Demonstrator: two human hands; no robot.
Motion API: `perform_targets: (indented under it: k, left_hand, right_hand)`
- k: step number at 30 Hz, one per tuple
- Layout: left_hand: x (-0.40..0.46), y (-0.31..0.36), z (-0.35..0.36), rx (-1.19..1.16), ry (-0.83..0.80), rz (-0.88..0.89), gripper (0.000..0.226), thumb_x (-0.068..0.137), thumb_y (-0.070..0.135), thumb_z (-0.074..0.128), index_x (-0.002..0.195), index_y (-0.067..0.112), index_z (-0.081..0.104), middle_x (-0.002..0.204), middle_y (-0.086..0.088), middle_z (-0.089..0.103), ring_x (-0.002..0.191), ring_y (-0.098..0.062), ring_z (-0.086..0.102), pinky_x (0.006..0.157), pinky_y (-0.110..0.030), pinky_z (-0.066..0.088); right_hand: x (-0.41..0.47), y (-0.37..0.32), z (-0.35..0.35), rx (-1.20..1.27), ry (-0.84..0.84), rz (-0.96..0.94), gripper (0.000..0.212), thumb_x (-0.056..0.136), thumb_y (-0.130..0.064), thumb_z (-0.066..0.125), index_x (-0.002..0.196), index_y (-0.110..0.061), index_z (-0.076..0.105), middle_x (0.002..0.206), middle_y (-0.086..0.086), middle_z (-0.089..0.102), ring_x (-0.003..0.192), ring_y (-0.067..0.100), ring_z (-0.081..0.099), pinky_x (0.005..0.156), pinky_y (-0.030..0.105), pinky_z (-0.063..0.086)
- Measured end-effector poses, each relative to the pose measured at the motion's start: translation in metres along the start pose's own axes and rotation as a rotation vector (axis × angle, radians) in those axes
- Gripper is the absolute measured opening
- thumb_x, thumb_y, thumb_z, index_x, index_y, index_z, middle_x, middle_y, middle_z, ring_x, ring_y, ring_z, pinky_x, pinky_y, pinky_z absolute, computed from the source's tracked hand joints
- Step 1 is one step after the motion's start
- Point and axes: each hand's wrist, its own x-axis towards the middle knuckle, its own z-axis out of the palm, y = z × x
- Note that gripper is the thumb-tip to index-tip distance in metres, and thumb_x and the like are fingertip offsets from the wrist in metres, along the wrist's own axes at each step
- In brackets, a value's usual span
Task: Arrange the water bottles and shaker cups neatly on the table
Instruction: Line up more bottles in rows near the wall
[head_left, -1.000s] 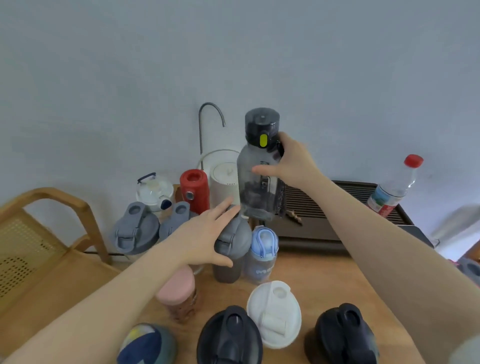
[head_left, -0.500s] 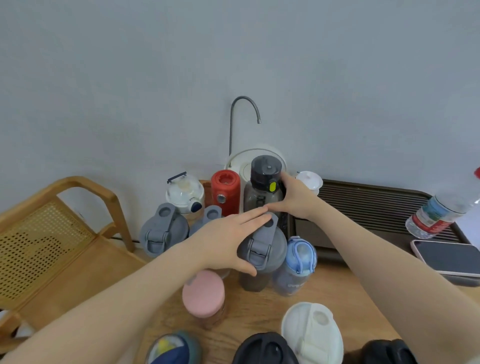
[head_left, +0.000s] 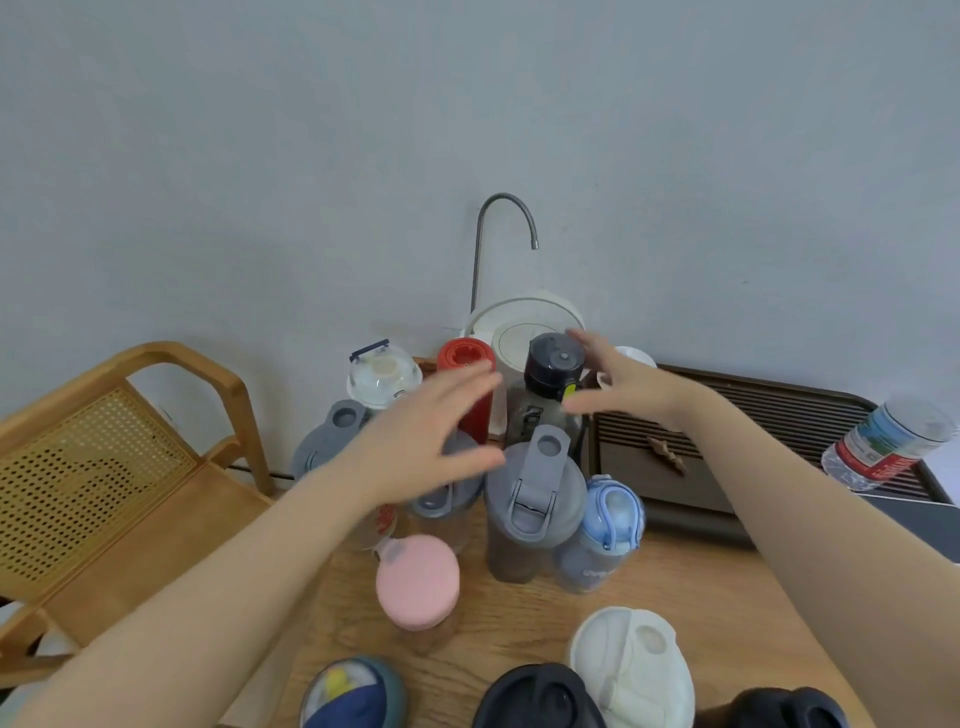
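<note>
A smoky bottle with a black cap and yellow button (head_left: 551, 374) stands at the back of the wooden table (head_left: 691, 587), beside a red bottle (head_left: 464, 359). My right hand (head_left: 621, 384) hovers just right of its cap, fingers spread, off the bottle. My left hand (head_left: 434, 434) floats open above a grey-lidded shaker (head_left: 447, 499), blurred. In front stand a grey-lidded shaker cup (head_left: 532, 493), a blue-lidded bottle (head_left: 605, 525) and a pink-lidded cup (head_left: 417, 584). A clear-lidded bottle (head_left: 382, 376) and another grey lid (head_left: 332, 441) sit at the left.
A white kettle base with a curved spout (head_left: 519, 322) stands against the wall. A dark slatted tea tray (head_left: 753, 441) holds a plastic water bottle (head_left: 888, 441) at right. White (head_left: 631, 660) and black (head_left: 535, 696) lids line the near edge. A wooden chair (head_left: 119, 467) stands left.
My right hand has set the black-capped bottle down at the back and let go. My left hand has lifted off the grey shaker lid and opened.
</note>
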Motion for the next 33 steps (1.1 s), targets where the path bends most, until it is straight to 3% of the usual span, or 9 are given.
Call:
perform_targets:
  k: [3, 5, 10, 15, 17, 21, 26, 30, 33]
  left_hand:
    - [-0.003, -0.038, -0.023, 0.007, 0.191, -0.190, 0.067, 0.080, 0.050, 0.048, 0.138, 0.018, 0.036, 0.152, -0.003, 0.026, 0.140, -0.018, 0.019, 0.112, -0.029, 0.012]
    - [-0.001, -0.064, -0.031, 0.066, 0.188, -0.337, 0.068, 0.082, 0.039, 0.059, 0.139, 0.016, 0.032, 0.154, -0.009, 0.021, 0.141, -0.028, 0.016, 0.114, -0.039, 0.014]
    - [0.009, -0.094, -0.039, -0.010, -0.066, -0.542, 0.098, 0.072, 0.037, 0.073, 0.145, 0.025, 0.009, 0.155, -0.014, 0.006, 0.137, -0.035, 0.025, 0.107, -0.042, 0.030]
    - [0.019, -0.109, -0.033, -0.256, -0.108, -0.480, 0.076, 0.068, 0.025, 0.077, 0.129, 0.013, 0.033, 0.121, -0.011, 0.051, 0.095, -0.023, 0.052, 0.075, -0.029, 0.042]
    - [0.022, -0.111, -0.030, -0.268, -0.104, -0.459, 0.071, 0.067, 0.025, 0.077, 0.122, 0.009, 0.035, 0.108, -0.009, 0.052, 0.088, -0.023, 0.051, 0.071, -0.030, 0.043]
    - [0.029, -0.115, -0.025, -0.306, -0.034, -0.392, 0.071, 0.063, 0.023, 0.080, 0.117, 0.005, 0.038, 0.105, -0.007, 0.049, 0.088, -0.022, 0.050, 0.070, -0.031, 0.043]
    - [0.033, -0.124, -0.023, -0.372, 0.022, -0.328, 0.069, 0.063, 0.020, 0.079, 0.116, 0.004, 0.039, 0.107, -0.009, 0.048, 0.087, -0.020, 0.049, 0.069, -0.029, 0.038]
    - [0.029, -0.131, -0.025, -0.469, 0.023, -0.310, 0.072, 0.068, 0.018, 0.078, 0.122, 0.003, 0.033, 0.105, -0.005, 0.046, 0.089, -0.017, 0.048, 0.063, -0.023, 0.036]
    - [0.021, -0.140, -0.024, -0.511, -0.058, -0.259, 0.080, 0.075, 0.023, 0.074, 0.134, 0.005, 0.023, 0.119, -0.007, 0.045, 0.104, -0.020, 0.050, 0.078, -0.024, 0.039]
  right_hand:
    - [-0.010, -0.040, 0.004, -0.046, 0.298, -0.171, 0.065, 0.085, -0.029, 0.063, 0.140, -0.022, 0.029, 0.140, 0.001, 0.043, 0.129, 0.010, 0.037, 0.106, 0.028, 0.028]
    - [-0.007, -0.069, 0.022, -0.228, 0.462, -0.301, 0.052, 0.086, -0.026, 0.061, 0.133, -0.017, 0.040, 0.137, 0.002, 0.049, 0.127, 0.013, 0.042, 0.102, 0.022, 0.030]
    - [0.036, -0.107, 0.088, -0.696, 0.426, -0.285, 0.040, 0.088, -0.031, 0.051, 0.124, -0.013, 0.050, 0.132, 0.008, 0.053, 0.125, 0.025, 0.042, 0.100, 0.034, 0.034]
    - [0.073, -0.101, 0.108, -1.035, 0.286, 0.139, 0.063, 0.083, -0.048, 0.052, 0.132, -0.011, 0.036, 0.133, 0.018, 0.048, 0.128, 0.037, 0.038, 0.112, 0.050, 0.014]
    - [0.077, -0.099, 0.109, -1.012, 0.230, 0.220, 0.070, 0.079, -0.044, 0.060, 0.133, -0.011, 0.031, 0.129, 0.019, 0.047, 0.121, 0.039, 0.045, 0.108, 0.051, 0.022]
    - [0.077, -0.098, 0.113, -0.942, 0.254, 0.219, 0.068, 0.077, -0.030, 0.065, 0.134, -0.016, 0.029, 0.126, 0.018, 0.044, 0.108, 0.041, 0.052, 0.080, 0.041, 0.043]
    - [0.074, -0.094, 0.113, -0.922, 0.311, 0.232, 0.074, 0.075, -0.037, 0.065, 0.137, -0.019, 0.028, 0.132, 0.016, 0.045, 0.114, 0.038, 0.050, 0.095, 0.044, 0.038]
    - [0.062, -0.101, 0.117, -1.049, 0.356, 0.172, 0.075, 0.080, -0.045, 0.060, 0.141, -0.018, 0.027, 0.147, 0.014, 0.033, 0.136, 0.033, 0.030, 0.115, 0.048, 0.009]
    - [0.037, -0.114, 0.127, -0.894, 0.404, -0.026, 0.057, 0.086, -0.038, 0.054, 0.137, -0.017, 0.036, 0.146, 0.010, 0.036, 0.132, 0.029, 0.035, 0.109, 0.042, 0.026]
